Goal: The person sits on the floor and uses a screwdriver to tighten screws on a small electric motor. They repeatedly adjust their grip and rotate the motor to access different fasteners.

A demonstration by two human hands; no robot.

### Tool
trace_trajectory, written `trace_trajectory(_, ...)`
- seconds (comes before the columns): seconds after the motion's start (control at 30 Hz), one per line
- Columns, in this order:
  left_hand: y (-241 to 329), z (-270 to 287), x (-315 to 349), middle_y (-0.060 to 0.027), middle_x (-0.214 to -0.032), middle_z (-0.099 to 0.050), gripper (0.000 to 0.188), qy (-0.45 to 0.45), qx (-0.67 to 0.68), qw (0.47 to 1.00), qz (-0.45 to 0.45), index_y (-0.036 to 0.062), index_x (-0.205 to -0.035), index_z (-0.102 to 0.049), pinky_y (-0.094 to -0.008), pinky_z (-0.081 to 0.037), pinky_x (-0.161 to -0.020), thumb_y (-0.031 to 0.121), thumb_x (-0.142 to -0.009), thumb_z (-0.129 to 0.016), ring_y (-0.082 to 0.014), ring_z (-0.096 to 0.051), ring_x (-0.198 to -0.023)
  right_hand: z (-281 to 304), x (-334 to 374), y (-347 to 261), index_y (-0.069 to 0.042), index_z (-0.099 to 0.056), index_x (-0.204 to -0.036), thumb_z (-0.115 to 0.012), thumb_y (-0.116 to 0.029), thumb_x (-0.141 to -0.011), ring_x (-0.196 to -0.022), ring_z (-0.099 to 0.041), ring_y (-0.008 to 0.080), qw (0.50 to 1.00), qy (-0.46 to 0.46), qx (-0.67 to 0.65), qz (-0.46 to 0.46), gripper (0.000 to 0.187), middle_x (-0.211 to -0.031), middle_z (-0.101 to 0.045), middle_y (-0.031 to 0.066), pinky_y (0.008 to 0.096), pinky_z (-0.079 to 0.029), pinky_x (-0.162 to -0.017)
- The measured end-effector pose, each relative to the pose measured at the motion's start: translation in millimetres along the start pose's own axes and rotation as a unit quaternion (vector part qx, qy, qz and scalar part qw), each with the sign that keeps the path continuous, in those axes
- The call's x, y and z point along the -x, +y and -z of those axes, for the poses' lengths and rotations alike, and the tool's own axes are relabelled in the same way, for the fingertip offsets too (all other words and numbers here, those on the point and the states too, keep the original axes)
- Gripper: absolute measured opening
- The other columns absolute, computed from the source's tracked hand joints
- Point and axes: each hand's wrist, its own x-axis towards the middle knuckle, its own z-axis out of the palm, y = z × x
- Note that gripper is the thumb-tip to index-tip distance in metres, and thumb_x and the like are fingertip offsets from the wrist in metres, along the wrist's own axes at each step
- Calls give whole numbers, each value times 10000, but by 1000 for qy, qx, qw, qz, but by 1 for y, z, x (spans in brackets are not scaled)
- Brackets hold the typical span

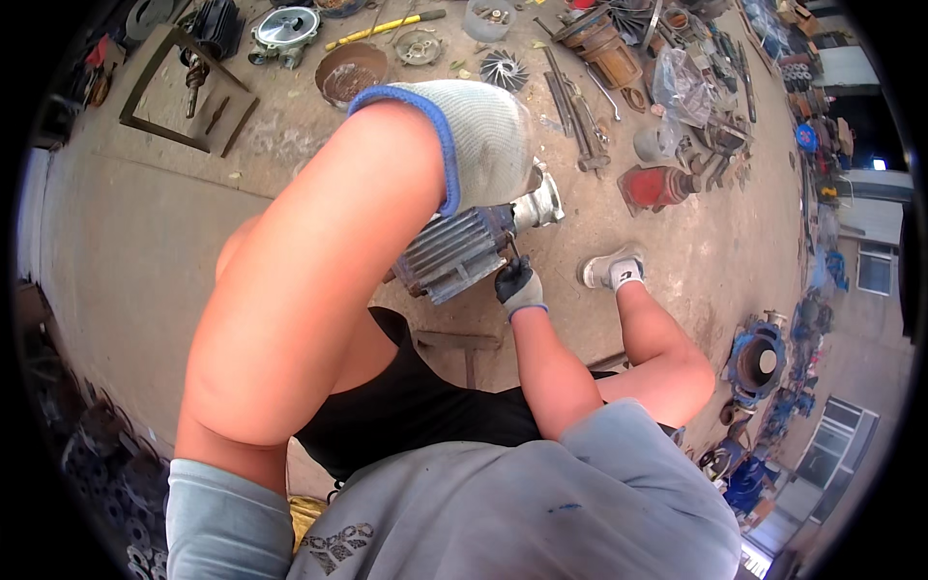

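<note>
A grey electric motor (454,253) with cooling fins lies on the floor between my legs, a silvery pump-like casting (539,201) at its far right end. My left hand (490,140), in a pale knitted glove with a blue cuff, is raised close to the view above the motor. Its fingers are turned away and hidden, so I cannot tell what they hold. Beside the motor's right end, my right hand (522,289) wears a glove with dark fingertips. Its fingers are closed at a thin dark metal piece that I cannot make out, next to the casting joint.
A red jack-like tool (659,188) stands right of the motor. Farther off lie a rusty bowl (350,73), a finned impeller (504,70), long metal bars (577,121) and a yellow-handled tool (387,29). A metal frame (184,97) stands far left. My shoe (611,268) rests nearby.
</note>
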Motion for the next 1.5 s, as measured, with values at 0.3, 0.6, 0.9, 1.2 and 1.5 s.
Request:
trace_trajectory(0.3,-8,-5,-7,-178,-1093,-754,197,3,-5,1000,-17,85,-1077,-807,-413,-647,-872,216,-950,-735,-353,-773,-1011,-42,-42,-67,-157,-666,-1015,-603,-201,-1105,-644,-616,118,987,-27,157,12,118,-779,-646,-30,283,-524,-578)
trace_trajectory(0.6,-10,-15,-15,-121,-1056,-767,167,37,-32,997,-60,128,-1048,-824,-386,-656,-852,124,-913,-726,-317,-779,-1002,-120,-2,-67,-55,-748,-1038,-646,-199,-1027,-642,-683,233,740,-8,571,356,177,-799,-726,86,381,-551,-600)
trace_trajectory(0.9,-12,-9,-6,-123,-1045,-775,164,27,-45,997,-56,154,-1020,-831,-390,-650,-804,135,-917,-704,-319,-785,-961,-200,31,-43,-116,-718,-1379,-712,-326,-930,-1400,-577,422,308,-172,792,498,496,-1394,-696,241,485,-413,-1224)
trace_trajectory(1.2,0,16,-3,-110,-988,-786,138,6,-80,996,-33,155,-924,-850,-390,-654,-778,120,-895,-719,-316,-794,-927,-197,-32,-59,-98,-663,-1446,-630,-339,-994,-1437,-542,412,52,-226,894,384,513,-1465,-654,238,506,-334,-1266)
trace_trajectory(1.5,-15,-11,1,-119,-962,-792,145,141,-177,969,-95,139,-897,-850,-388,-656,-789,178,-918,-712,-313,-795,-908,-173,101,-71,-9,-695,-1250,-760,-152,-925,-1138,-683,441,285,-260,827,410,360,-1186,-721,243,514,-554,-985)
